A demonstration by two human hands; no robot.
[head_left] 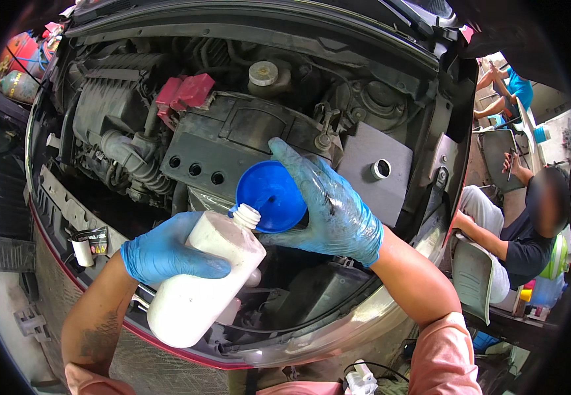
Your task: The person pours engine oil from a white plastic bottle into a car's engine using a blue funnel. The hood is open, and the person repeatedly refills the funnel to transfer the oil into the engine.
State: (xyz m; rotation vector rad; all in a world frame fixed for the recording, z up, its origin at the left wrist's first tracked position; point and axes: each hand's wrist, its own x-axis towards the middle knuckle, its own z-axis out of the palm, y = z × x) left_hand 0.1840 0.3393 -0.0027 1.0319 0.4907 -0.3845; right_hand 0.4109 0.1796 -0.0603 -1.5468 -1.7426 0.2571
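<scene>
The gloved left hand (172, 253) grasps a tilted white bottle (196, 299), its mouth over a blue funnel (258, 187); the right hand's (335, 214) fingers curl round the funnel. Below lies a dusty engine bay (81, 205) (a small black cap (381, 169) rests on its grey panel (372, 194)). Beyond sits a person in black (526, 247); farther, another in blue (521, 89).

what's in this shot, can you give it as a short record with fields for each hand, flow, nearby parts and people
left hand: blue-gloved, gripping a tilted white bottle
right hand: blue-gloved, holding a blue funnel by its rim
bottle neck: uncapped, at the funnel's near-left rim
liquid flow: cannot tell
beyond the hands: red cover, pale round cap
right of the hands: small dark ring-shaped piece on a grey panel
far right: a seated person
</scene>
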